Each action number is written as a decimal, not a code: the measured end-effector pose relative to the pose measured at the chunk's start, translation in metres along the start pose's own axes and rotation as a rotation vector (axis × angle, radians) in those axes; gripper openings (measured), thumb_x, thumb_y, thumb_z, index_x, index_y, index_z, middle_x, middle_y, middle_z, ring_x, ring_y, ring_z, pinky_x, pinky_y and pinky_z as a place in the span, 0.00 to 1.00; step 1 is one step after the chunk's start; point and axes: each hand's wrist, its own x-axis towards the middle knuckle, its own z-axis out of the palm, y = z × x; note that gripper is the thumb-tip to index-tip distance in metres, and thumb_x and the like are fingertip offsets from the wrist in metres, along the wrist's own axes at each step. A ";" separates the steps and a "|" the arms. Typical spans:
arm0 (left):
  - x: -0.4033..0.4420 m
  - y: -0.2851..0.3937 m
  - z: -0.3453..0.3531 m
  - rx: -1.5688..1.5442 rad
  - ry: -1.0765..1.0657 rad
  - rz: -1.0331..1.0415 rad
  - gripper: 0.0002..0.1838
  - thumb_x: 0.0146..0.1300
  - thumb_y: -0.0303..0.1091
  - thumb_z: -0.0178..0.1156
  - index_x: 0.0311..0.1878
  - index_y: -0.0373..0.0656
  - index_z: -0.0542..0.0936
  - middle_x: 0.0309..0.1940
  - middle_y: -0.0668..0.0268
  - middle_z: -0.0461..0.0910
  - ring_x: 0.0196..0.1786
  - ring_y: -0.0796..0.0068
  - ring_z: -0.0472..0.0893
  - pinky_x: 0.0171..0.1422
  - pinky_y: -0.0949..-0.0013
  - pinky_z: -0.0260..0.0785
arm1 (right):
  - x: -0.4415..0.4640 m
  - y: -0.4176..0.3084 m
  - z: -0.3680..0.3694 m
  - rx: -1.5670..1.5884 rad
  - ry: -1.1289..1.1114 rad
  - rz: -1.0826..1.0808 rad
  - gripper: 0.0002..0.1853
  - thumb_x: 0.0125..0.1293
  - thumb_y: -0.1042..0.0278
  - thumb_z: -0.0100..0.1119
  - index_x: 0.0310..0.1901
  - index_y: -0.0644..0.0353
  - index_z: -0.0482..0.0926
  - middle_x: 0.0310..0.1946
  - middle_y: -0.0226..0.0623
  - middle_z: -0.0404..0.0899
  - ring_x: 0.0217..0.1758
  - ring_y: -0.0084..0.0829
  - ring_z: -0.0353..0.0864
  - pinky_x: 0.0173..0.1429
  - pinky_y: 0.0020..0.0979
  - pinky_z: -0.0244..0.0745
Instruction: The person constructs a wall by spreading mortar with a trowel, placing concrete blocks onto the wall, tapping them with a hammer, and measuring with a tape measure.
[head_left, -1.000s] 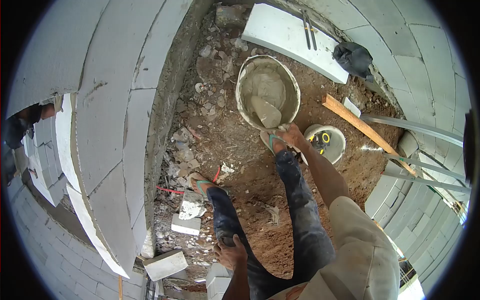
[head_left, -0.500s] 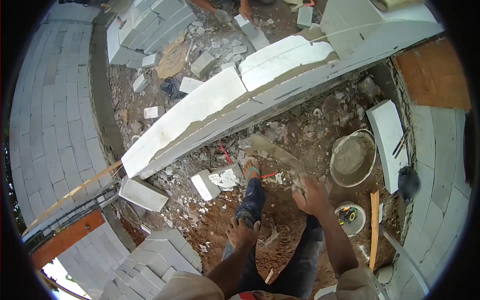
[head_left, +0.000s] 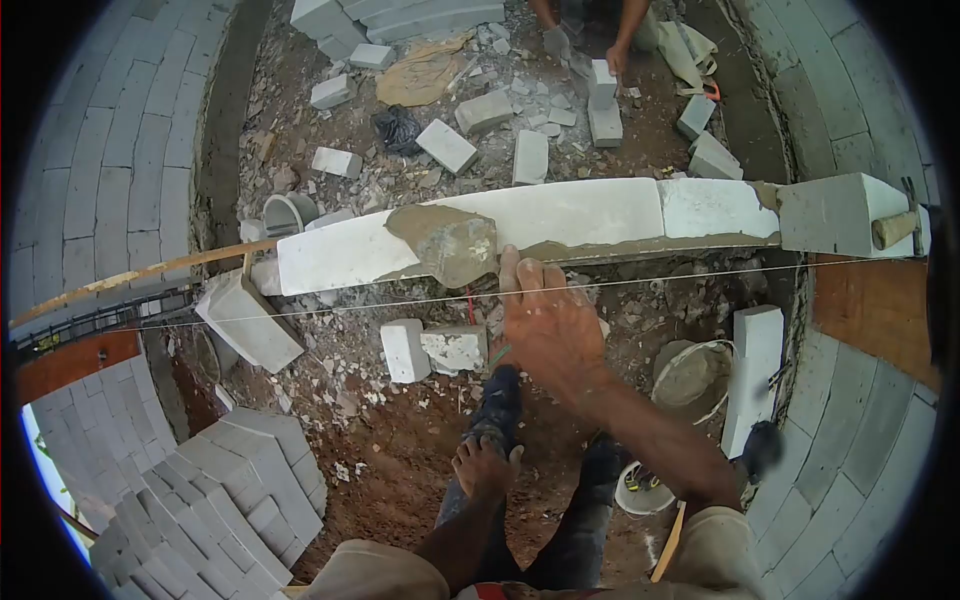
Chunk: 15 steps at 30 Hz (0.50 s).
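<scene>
My right hand (head_left: 552, 325) is raised against the near edge of the low block wall (head_left: 580, 212), closed on a trowel whose handle is hidden by the hand. Left of the fingers, the mortar-smeared trowel blade (head_left: 455, 250) lies against the wall's top and near face. Grey-brown mortar spreads around the blade, so its outline is hard to separate. My left hand (head_left: 484, 464) rests on my left knee with the fingers spread, holding nothing. A taut string line (head_left: 400, 302) runs across in front of the wall.
A mortar bucket (head_left: 693, 378), a long white block (head_left: 752, 375) and a tool bucket (head_left: 643, 490) stand at right. Two blocks (head_left: 404, 350) lie by my foot; stacked blocks (head_left: 230, 490) are at lower left. Beyond the wall, a co-worker's hand (head_left: 618, 58) holds a block.
My right hand and trowel have moved from low over the ground up to the wall. The view has turned and shifted. My left hand stays on my knee.
</scene>
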 end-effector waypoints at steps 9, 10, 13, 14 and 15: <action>0.000 -0.004 -0.001 -0.063 -0.002 0.004 0.47 0.69 0.75 0.59 0.74 0.41 0.76 0.75 0.49 0.71 0.78 0.45 0.69 0.83 0.42 0.58 | -0.053 0.095 -0.029 -0.295 -0.135 0.241 0.37 0.66 0.70 0.62 0.77 0.76 0.67 0.59 0.46 0.80 0.57 0.42 0.85 0.55 0.39 0.87; 0.000 -0.004 0.003 -0.075 0.019 -0.003 0.49 0.68 0.75 0.60 0.75 0.40 0.76 0.75 0.48 0.71 0.78 0.44 0.69 0.83 0.43 0.58 | -0.053 0.113 -0.024 -0.323 -0.125 0.293 0.37 0.67 0.71 0.62 0.77 0.75 0.68 0.58 0.46 0.81 0.57 0.42 0.86 0.55 0.39 0.87; -0.006 -0.002 0.008 -0.072 0.046 0.004 0.48 0.68 0.75 0.60 0.74 0.40 0.77 0.75 0.48 0.71 0.77 0.44 0.69 0.83 0.43 0.58 | -0.049 0.144 -0.037 -0.330 -0.103 0.406 0.35 0.68 0.71 0.62 0.75 0.72 0.69 0.56 0.47 0.82 0.54 0.45 0.88 0.53 0.41 0.87; -0.005 -0.002 0.007 -0.059 0.054 0.009 0.46 0.69 0.74 0.60 0.72 0.40 0.78 0.75 0.49 0.71 0.78 0.45 0.69 0.83 0.42 0.58 | -0.053 0.149 -0.046 -0.304 -0.086 0.459 0.33 0.69 0.71 0.62 0.74 0.70 0.70 0.54 0.48 0.83 0.52 0.46 0.89 0.52 0.43 0.87; -0.004 -0.001 0.004 -0.040 0.060 0.042 0.46 0.69 0.74 0.60 0.72 0.40 0.78 0.75 0.49 0.71 0.78 0.45 0.69 0.83 0.42 0.58 | -0.063 0.148 -0.053 -0.316 -0.082 0.495 0.33 0.69 0.71 0.62 0.74 0.70 0.70 0.54 0.48 0.83 0.52 0.46 0.89 0.52 0.43 0.87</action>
